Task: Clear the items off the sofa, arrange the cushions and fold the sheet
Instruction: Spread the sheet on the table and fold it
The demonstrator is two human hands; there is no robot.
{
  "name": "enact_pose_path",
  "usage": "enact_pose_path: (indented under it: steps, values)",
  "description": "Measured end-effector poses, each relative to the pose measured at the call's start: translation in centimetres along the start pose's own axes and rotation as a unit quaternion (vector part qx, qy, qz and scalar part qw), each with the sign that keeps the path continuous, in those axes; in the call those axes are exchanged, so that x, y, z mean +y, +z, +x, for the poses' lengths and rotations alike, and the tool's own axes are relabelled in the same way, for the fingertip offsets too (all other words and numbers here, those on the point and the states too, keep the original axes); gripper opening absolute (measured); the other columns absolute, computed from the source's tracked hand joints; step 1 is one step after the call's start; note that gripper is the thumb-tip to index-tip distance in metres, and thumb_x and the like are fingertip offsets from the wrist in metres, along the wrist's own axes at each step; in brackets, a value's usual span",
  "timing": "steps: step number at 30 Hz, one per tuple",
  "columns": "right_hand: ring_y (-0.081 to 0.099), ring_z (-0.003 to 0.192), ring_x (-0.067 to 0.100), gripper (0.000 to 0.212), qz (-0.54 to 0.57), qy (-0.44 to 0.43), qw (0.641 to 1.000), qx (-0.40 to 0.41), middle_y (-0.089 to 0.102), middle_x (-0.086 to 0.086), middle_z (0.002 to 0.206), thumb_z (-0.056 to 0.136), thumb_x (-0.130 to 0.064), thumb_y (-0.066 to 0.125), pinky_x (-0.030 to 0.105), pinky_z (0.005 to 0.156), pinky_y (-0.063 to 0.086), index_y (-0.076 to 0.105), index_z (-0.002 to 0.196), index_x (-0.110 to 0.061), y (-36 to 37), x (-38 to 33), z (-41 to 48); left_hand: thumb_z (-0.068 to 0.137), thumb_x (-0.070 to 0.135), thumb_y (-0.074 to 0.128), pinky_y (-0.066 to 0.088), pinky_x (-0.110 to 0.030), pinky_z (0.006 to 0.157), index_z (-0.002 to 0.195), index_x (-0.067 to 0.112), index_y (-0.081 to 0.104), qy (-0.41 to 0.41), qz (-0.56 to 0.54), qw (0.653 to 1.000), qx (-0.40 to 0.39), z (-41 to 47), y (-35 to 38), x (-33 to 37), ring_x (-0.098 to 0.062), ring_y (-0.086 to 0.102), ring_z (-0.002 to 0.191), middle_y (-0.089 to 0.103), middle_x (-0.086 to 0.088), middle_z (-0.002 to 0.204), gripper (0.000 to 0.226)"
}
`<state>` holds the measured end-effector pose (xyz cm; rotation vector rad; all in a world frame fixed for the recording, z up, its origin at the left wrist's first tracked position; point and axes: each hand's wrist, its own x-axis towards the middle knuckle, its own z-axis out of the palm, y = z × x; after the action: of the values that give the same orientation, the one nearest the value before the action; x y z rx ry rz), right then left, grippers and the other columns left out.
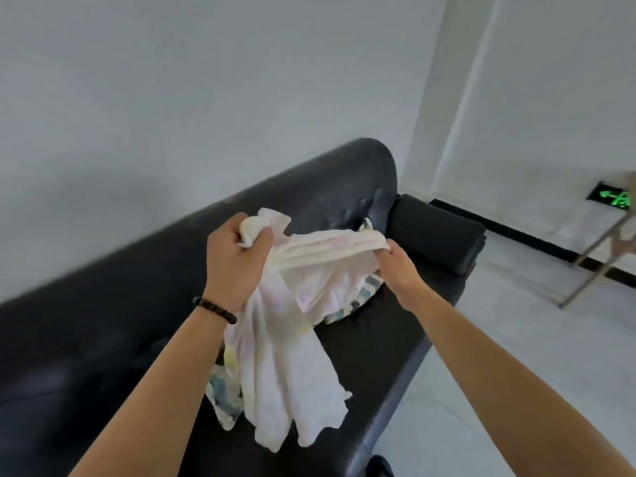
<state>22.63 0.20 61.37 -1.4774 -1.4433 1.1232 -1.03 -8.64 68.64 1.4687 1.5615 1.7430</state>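
Note:
A thin white sheet (285, 342) with faint pastel marks hangs bunched above the black leather sofa (103, 339). My left hand (234, 259) grips one bunched corner of it, raised. My right hand (395, 266) pinches the sheet's upper edge further right, so the edge stretches between both hands. The rest of the sheet droops down to the seat. A patterned cushion (364, 294) with coloured patches lies on the seat behind the sheet, mostly hidden. Another patterned piece (223, 397) shows under the sheet's lower left.
A black cylindrical bolster (437, 232) forms the sofa's far armrest. Light floor (516, 339) runs along the sofa's right side. A wooden-legged frame (599, 256) stands at the far right, near a green lit sign (616, 199) low on the wall.

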Motion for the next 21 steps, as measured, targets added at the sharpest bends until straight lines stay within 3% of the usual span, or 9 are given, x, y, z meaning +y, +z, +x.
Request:
enact_pose_path:
  steps: [2, 4, 6, 8, 10, 12, 15, 17, 21]
  values:
    - [0.052, 0.087, 0.018, 0.015, -0.003, -0.023, 0.997, 0.072, 0.053, 0.000, 0.089, 0.096, -0.031, 0.045, 0.035, 0.080, 0.046, 0.053, 0.090, -0.019, -5.3, -1.7, -2.4, 0.085, 0.015, 0.069, 0.036, -0.028, 0.058, 0.075, -0.001, 0.047, -0.013, 0.017, 0.998, -0.059, -1.1, 3.4, -1.3, -0.010, 0.038, 0.060, 0.044, -0.004, 0.067, 0.029]
    - [0.050, 0.080, 0.013, 0.009, -0.023, -0.053, 0.989, 0.137, 0.053, -0.004, 0.088, 0.097, -0.022, 0.045, 0.030, 0.072, 0.043, 0.053, 0.098, -0.017, -9.6, -3.4, -5.2, 0.077, 0.039, 0.079, 0.042, -0.024, 0.063, 0.089, 0.011, 0.050, -0.028, 0.039, 0.989, -0.143, -2.7, 7.5, -1.9, -0.007, 0.045, 0.065, 0.052, 0.006, 0.077, 0.042]
    - [0.045, 0.076, 0.011, 0.010, -0.038, -0.075, 0.979, 0.188, 0.050, -0.005, 0.087, 0.097, -0.015, 0.046, 0.028, 0.066, 0.038, 0.051, 0.105, -0.012, -13.4, -4.4, -7.9, 0.059, 0.063, 0.082, 0.049, -0.027, 0.072, 0.106, 0.032, 0.047, -0.022, 0.086, 0.961, -0.263, -4.3, 11.5, -1.5, -0.007, 0.055, 0.080, 0.058, 0.014, 0.093, 0.067]
    - [0.043, 0.074, 0.010, 0.008, -0.042, -0.086, 0.966, 0.239, 0.047, -0.005, 0.085, 0.097, -0.014, 0.048, 0.027, 0.064, 0.036, 0.048, 0.105, -0.012, -16.7, -4.1, -10.3, 0.051, 0.071, 0.080, 0.049, -0.032, 0.081, 0.120, 0.042, 0.043, 0.048, 0.173, 0.922, -0.343, -5.7, 15.5, -0.7, -0.008, 0.055, 0.091, 0.056, 0.018, 0.107, 0.084]
    - [0.045, 0.076, 0.009, 0.008, -0.022, -0.082, 0.956, 0.280, 0.049, -0.008, 0.087, 0.098, -0.014, 0.048, 0.025, 0.065, 0.038, 0.048, 0.105, -0.016, -19.5, -2.6, -12.4, 0.057, 0.069, 0.077, 0.045, -0.029, 0.080, 0.118, 0.040, 0.049, 0.116, 0.226, 0.898, -0.360, -6.9, 19.3, 0.4, -0.007, 0.049, 0.094, 0.048, 0.014, 0.111, 0.073]
    - [0.053, 0.085, 0.009, 0.015, 0.013, -0.073, 0.945, 0.318, 0.056, -0.009, 0.094, 0.099, -0.016, 0.044, 0.024, 0.072, 0.044, 0.053, 0.110, -0.021, -22.4, -0.6, -14.0, 0.066, 0.066, 0.072, 0.043, -0.027, 0.072, 0.101, 0.036, 0.058, 0.126, 0.249, 0.883, -0.377, -8.7, 23.2, 0.8, -0.008, 0.045, 0.089, 0.044, 0.010, 0.105, 0.048]
    - [0.059, 0.090, 0.018, 0.026, 0.162, -0.024, 0.898, 0.409, 0.062, -0.001, 0.093, 0.100, -0.022, 0.037, 0.036, 0.080, 0.050, 0.062, 0.096, -0.023, -27.6, 1.7, -15.1, 0.079, 0.059, 0.068, 0.040, -0.028, 0.061, 0.070, 0.026, 0.056, 0.017, 0.188, 0.876, -0.443, -12.2, 27.9, -0.3, -0.017, 0.053, 0.075, 0.050, 0.005, 0.081, 0.037]
    - [0.058, 0.088, 0.021, 0.029, 0.232, -0.006, 0.861, 0.453, 0.061, 0.006, 0.091, 0.098, -0.021, 0.035, 0.039, 0.078, 0.049, 0.062, 0.088, -0.018, -33.0, 3.3, -15.6, 0.087, 0.052, 0.062, 0.038, -0.027, 0.058, 0.070, 0.020, 0.057, -0.064, 0.129, 0.862, -0.486, -15.6, 31.3, -0.7, -0.019, 0.055, 0.065, 0.054, 0.003, 0.066, 0.037]
    - [0.058, 0.084, 0.016, 0.035, 0.093, -0.031, 0.881, 0.463, 0.061, 0.003, 0.088, 0.094, -0.022, 0.033, 0.037, 0.077, 0.049, 0.063, 0.101, -0.005, -43.8, 7.5, -16.2, 0.094, 0.042, 0.058, 0.049, -0.029, 0.076, 0.084, 0.030, 0.064, -0.177, 0.033, 0.869, -0.461, -20.6, 39.6, 2.1, -0.010, 0.062, 0.080, 0.068, 0.005, 0.086, 0.016]
